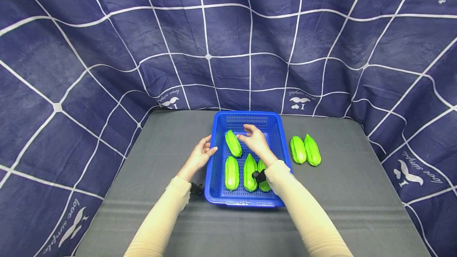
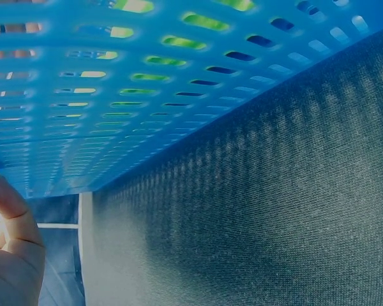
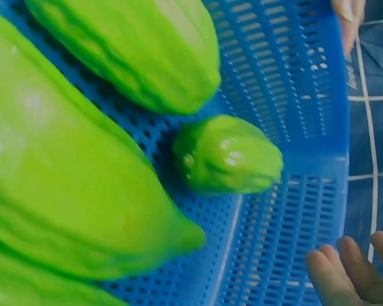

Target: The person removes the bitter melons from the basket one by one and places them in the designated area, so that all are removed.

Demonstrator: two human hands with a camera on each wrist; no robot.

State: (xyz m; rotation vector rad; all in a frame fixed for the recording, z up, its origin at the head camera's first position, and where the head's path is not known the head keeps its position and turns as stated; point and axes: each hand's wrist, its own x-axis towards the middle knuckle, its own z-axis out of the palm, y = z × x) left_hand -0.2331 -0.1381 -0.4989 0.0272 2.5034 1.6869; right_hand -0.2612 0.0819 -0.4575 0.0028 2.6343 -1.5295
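Observation:
A blue plastic basket (image 1: 240, 201) with slotted walls holds several green ridged gourds. My left hand (image 1: 200, 156) grips the basket's left rim, thumb over the top edge and fingers outside; in the left wrist view only curled fingers (image 2: 13, 223) show beside the wall. Over the basket's back half, my right hand (image 1: 255, 142) hovers with loosely bent fingers and holds nothing. Just left of its fingertips lies a tilted gourd (image 1: 233, 143). Nearer the front are a gourd (image 1: 232, 173), a pointed gourd (image 1: 250, 173) and another gourd (image 1: 264, 185), partly hidden by the right wrist.
Right of the basket, a blunt gourd (image 1: 298, 150) and a pointed gourd (image 1: 312, 150) lie side by side on the grey tabletop (image 1: 350, 162). A dark blue cloth (image 1: 271, 70) with white lines hangs behind and at both sides.

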